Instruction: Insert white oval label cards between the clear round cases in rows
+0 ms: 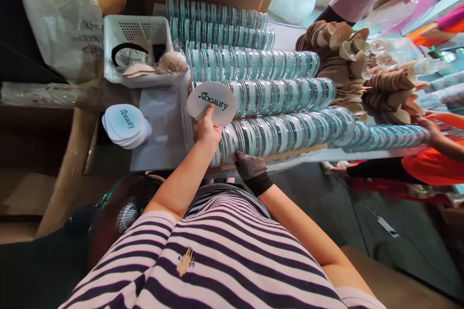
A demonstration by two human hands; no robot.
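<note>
Between the thumb and fingers of my bare left hand (209, 128) is a round white card (217, 99) printed "beauty", tilted above the near ends of the rows. My right hand (252, 166) wears a dark dotted glove. Its fingers are curled closed against the lower edge of the nearest row of clear round plastic cases (275, 135); what they grip, if anything, is hidden. More such cases stand on edge in long parallel rows behind. To the left lies a stack of similar printed white cards (126, 125) at the table's end.
A white plastic basket (137, 21) with odd items sits at the back left. Beige cup-shaped pieces (340, 58) are heaped at the far right. A fan (123, 207) stands by my left side. A co-worker in orange (433, 166) reaches in at the right.
</note>
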